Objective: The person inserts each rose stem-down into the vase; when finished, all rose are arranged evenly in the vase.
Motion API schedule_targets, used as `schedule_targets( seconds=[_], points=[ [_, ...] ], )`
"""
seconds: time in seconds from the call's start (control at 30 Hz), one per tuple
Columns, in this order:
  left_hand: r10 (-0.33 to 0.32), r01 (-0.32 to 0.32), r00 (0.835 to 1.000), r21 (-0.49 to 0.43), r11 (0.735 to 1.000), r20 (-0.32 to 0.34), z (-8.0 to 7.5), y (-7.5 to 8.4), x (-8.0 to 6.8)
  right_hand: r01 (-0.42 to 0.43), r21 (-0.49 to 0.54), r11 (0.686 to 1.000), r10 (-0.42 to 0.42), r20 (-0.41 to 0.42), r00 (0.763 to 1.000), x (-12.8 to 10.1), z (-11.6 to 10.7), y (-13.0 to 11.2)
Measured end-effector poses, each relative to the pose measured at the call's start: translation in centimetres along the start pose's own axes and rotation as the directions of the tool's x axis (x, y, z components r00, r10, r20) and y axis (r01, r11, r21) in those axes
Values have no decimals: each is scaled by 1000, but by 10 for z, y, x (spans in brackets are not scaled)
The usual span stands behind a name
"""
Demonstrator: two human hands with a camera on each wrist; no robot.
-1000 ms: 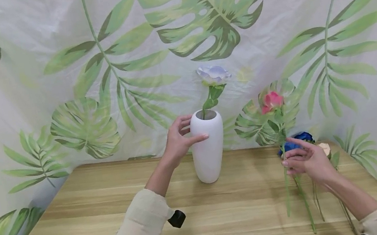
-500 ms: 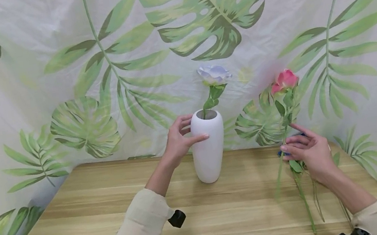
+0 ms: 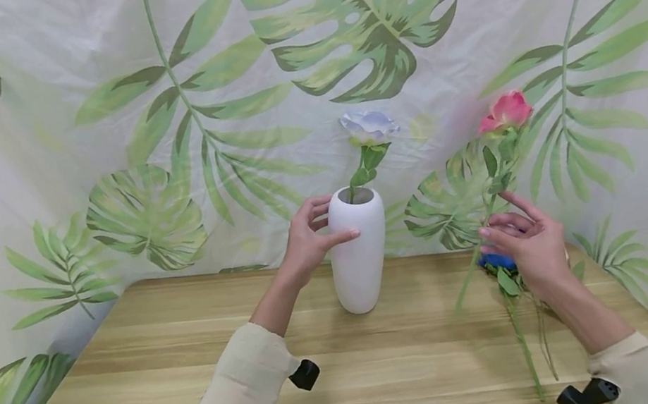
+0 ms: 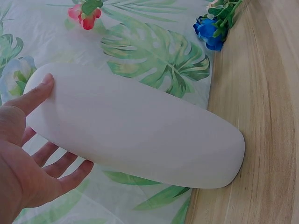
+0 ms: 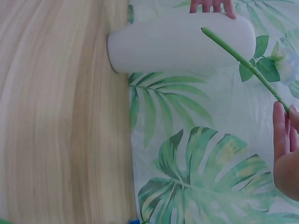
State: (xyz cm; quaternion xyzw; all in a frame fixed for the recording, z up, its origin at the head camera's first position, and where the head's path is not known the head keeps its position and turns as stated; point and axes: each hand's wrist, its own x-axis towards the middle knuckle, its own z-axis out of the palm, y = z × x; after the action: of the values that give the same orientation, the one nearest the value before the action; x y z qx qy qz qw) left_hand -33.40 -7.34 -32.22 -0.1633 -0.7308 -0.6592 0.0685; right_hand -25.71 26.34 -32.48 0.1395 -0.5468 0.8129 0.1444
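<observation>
My left hand (image 3: pixel 307 240) holds the upper part of a white vase (image 3: pixel 362 260), thumb across its front and fingers behind. The vase stands upright on the table. Out of its mouth rises a pale lilac flower (image 3: pixel 369 126) with green leaves. To the right of the vase, my right hand (image 3: pixel 536 245) pinches the stem of a pink rose (image 3: pixel 505 112) between thumb and fingers. The rose is raised off the table, bloom up and leaning right. In the right wrist view, the lower end of its green stem (image 5: pixel 243 60) points toward the vase.
Below my right hand a blue flower (image 3: pixel 497 261) lies on the wooden table (image 3: pixel 197 366), with loose stems reaching toward the front. A leaf-printed cloth (image 3: pixel 235 131) hangs right behind the table's back edge. The left wrist view also shows a cream bloom beside the blue one.
My right hand has lifted the pink rose up and to the right, tilting it so the stem's lower end swings left toward the vase. The left hand and vase have stayed put.
</observation>
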Motion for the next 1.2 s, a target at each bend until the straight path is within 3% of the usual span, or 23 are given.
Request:
schedule_targets(
  seconds=[0.27,0.57,0.87,1.2],
  points=[
    [-3,3,1000,2,1000,-4,0,-1,1,30,86,996,-18,-138,990,4,17,4],
    [-5,5,1000,2,1000,-6,0,0,0,37,185,982,28,-338,941,11,38,2],
    [4,-4,1000,8,1000,-3,0,0,1,71,261,963,37,-387,921,15,50,4],
    [14,-14,1000,7,1000,-5,1,-1,1,67,281,957,48,-385,922,23,59,10]
  ],
)
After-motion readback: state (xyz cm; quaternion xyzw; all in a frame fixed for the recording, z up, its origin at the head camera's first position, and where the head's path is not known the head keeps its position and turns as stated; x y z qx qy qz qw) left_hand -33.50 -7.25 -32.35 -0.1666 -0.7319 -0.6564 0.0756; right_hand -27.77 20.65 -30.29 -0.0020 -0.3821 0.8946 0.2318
